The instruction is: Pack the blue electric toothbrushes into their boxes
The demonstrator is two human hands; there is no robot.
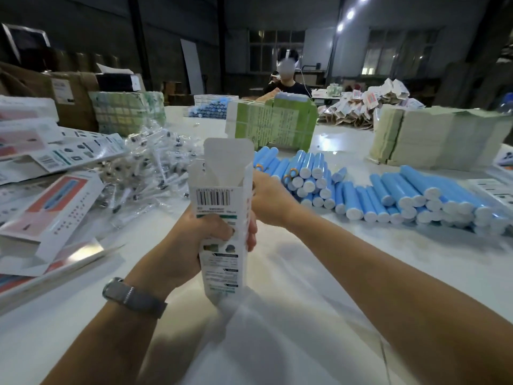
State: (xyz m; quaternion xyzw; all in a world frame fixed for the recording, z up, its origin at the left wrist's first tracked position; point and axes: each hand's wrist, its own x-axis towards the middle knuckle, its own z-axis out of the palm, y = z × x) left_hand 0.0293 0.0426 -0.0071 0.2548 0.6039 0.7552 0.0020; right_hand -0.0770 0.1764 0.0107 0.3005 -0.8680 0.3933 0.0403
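Note:
My left hand (194,240) grips an upright white toothbrush box (222,212) round its middle, over the white table. The box's top flaps stand open and a barcode faces me. My right hand (269,198) is behind the box at its right side, and its fingers are hidden by the box. Blue electric toothbrush handles (388,195) with white end caps lie stacked in rows on the table to the right, some bundled with bands.
Flat and folded boxes (52,207) pile up at the left. A heap of bagged brush heads (150,168) lies behind them. Green-printed carton stacks (272,126) and a paper stack (433,137) stand at the back. A person sits across the table.

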